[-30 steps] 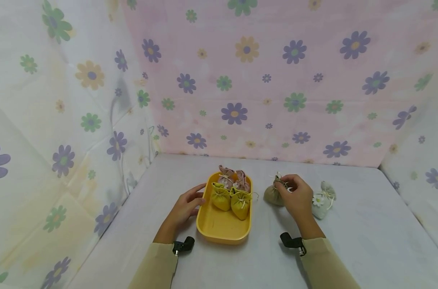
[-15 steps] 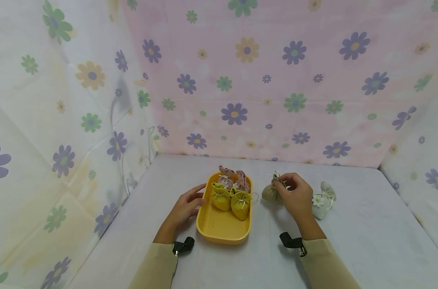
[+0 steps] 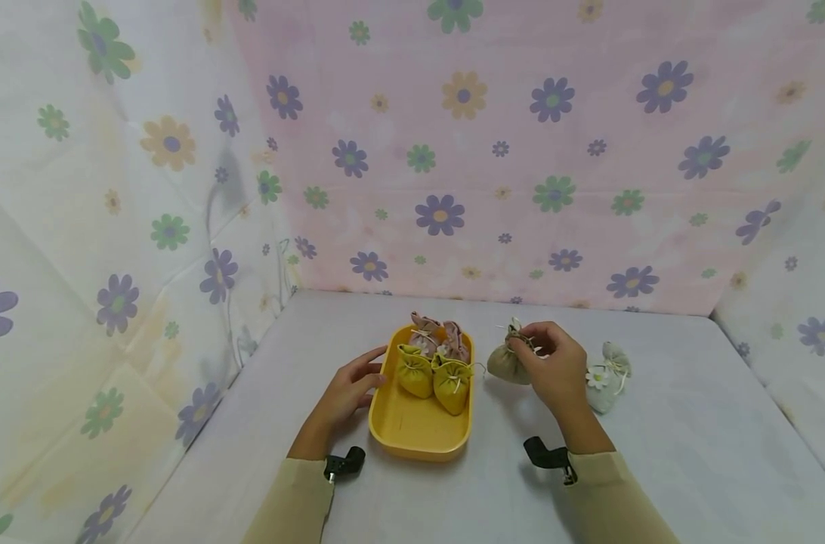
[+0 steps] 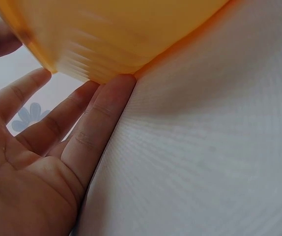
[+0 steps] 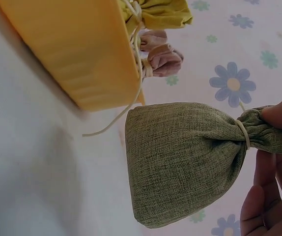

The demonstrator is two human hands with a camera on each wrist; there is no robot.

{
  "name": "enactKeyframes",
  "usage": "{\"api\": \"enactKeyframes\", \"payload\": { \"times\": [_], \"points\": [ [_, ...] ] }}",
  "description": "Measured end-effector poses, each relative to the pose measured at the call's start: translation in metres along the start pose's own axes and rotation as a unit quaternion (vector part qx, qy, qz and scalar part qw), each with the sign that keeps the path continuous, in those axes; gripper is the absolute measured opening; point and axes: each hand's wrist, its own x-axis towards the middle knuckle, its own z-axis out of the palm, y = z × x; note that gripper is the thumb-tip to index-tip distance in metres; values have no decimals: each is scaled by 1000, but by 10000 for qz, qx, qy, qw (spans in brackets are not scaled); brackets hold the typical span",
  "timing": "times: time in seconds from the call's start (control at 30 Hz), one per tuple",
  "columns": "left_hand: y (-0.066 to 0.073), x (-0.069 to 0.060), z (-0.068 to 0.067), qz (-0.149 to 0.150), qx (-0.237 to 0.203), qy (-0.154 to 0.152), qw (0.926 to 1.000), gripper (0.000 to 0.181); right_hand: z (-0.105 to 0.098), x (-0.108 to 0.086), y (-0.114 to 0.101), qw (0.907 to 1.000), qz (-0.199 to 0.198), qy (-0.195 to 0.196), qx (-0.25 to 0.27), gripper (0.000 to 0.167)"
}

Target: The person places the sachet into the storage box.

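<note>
My right hand [image 3: 555,366] pinches the dark green pouch [image 3: 506,366] by its neck, above the table [image 3: 494,483] and right of the yellow tray [image 3: 419,437]. In the tray, two mustard pouches [image 3: 452,389] sit nearer than two pink pouches [image 3: 424,340] at the far end. My left hand [image 3: 347,389], fingers extended, touches its left side.

Dim, diffuse light leaves soft-edged shadows on the white table [image 3: 483,491].
</note>
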Motion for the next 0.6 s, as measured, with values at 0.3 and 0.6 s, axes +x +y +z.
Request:
{"api": "enactKeyframes", "payload": {
  "times": [0.3,0.6],
  "points": [
    [-2,0,-1,-23,70,27,10000,57,1,-2,-11,9998,-107,-132,75,16],
    [-3,1,-1,71,-22,-40,10000,55,1,-6,-26,9995,-272,-133,135,17]
  ]
}}
